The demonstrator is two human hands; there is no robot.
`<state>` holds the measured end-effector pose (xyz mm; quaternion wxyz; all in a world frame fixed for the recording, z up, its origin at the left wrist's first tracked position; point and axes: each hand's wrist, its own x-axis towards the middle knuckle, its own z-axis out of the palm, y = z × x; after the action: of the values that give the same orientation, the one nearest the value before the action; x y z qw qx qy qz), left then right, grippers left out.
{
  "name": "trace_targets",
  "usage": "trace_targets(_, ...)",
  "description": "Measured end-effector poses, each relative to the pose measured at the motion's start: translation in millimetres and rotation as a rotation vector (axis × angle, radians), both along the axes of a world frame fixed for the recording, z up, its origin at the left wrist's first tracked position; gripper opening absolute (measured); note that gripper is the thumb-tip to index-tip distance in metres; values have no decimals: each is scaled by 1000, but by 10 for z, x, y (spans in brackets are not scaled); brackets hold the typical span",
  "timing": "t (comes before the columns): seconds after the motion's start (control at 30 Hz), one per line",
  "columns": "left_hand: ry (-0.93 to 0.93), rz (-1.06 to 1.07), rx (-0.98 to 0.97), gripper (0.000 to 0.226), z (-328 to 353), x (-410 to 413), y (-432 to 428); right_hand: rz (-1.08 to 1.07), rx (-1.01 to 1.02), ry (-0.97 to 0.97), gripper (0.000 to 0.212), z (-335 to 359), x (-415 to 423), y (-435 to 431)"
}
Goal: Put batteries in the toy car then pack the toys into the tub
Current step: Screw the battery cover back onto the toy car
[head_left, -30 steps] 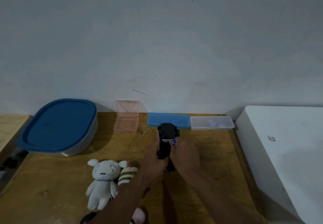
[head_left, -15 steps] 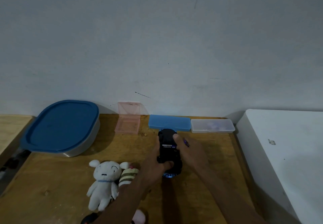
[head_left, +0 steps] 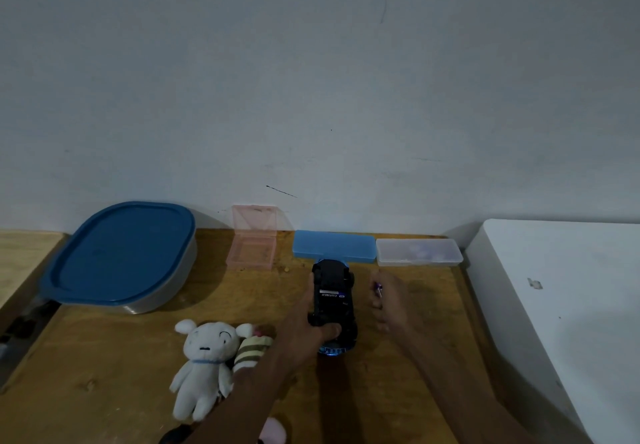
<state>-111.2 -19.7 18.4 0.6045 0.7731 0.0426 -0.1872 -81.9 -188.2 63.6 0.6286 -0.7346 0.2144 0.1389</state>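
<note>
Head view, one wooden table (head_left: 104, 374) against a pale wall; entries placed relative to the fingers.

1. Toy car (head_left: 334, 300): black, turned underside up, with a blue glow at the end nearest the camera. Whether it rests on the table cannot be told.

2. Left hand (head_left: 301, 322): grips the toy car. The thumb (head_left: 329, 331) is curled over the near end, and the other fingers wrap its left side (mostly hidden behind the body).

3. Right hand (head_left: 391, 301): just right of the toy car and apart from it. The fingers (head_left: 379, 315) are curled, and the thumb and forefinger pinch a small purple item (head_left: 378, 288) (too small to identify).

4. Tub (head_left: 121, 256): grey with its blue lid on, well left of the left fingers, by the wall.

5. Pink box (head_left: 254, 243): open, lid upright against the wall, beyond and left of the left fingers, between the tub and the blue case.

6. Blue case (head_left: 334, 246): closed, directly beyond the left fingertips. The toy car's far end overlaps its front edge in view.

7. Clear case (head_left: 419, 251): closed, beyond the right fingers, just beside the right end of the blue case.

8. White plush dog (head_left: 204, 367): lying face up, left of the left fingers and nearer the camera, beside the forearm.

9. Striped plush (head_left: 251, 350): between the white plush dog and the left wrist, touching the dog (partly under the forearm).

10. White block (head_left: 571, 305): well right of the right fingers.
</note>
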Motion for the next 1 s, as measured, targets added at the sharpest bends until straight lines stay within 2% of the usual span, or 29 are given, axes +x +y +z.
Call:
trace_targets(0.17,-6,-3,13,103,18,-14,-8,57,72,-7,18,37,-6,-31)
trace_targets(0.33,-25,-6,-15,99,29,1,4,275,-175,-224,13,54,-48,-64)
trace_targets(0.43,-34,-7,-16,96,54,-1,14,313,-194,-258,12,58,-30,-81)
trace_targets(0.6,-31,-9,-27,95,91,0,18,347,-393,-382,10,30,61,-85)
trace_targets(0.83,-24,-10,-35,91,94,12,38,428,-521,-512,12,88,125,21)
trace_targets(1.0,5,-3,-43,93,103,16,39,507,-639,-678,12,82,119,101)
